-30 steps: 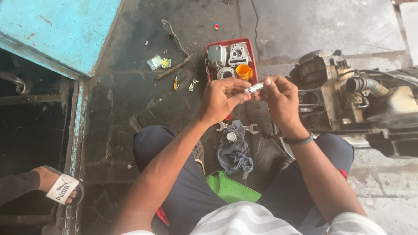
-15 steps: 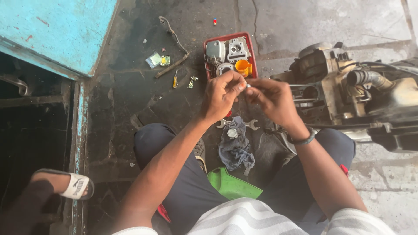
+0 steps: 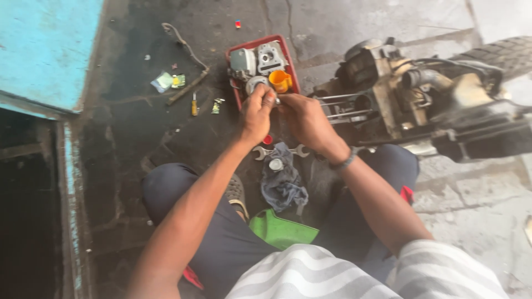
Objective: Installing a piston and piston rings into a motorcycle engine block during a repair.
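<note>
hands [image 3: 282,113] together over red tray [image 3: 235,58], small pale part [image 3: 276,101], perhaps metal, mostly hidden

yellow-handled screwdriver [image 3: 194,104] on dark floor, spanner [image 3: 265,151] beside perhaps oily rag [image 3: 284,182]

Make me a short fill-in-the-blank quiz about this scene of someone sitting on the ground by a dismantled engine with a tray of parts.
1. The orange plastic cup sits inside the ____ rectangular tray.
2. The silver double-ended wrench lies on the ground under a crumpled dark ____ rag.
3. The left hand and right hand meet just in front of the ____.
4. The yellow-handled screwdriver lies on the dark ____.

Answers: red; blue; tray; ground
</note>
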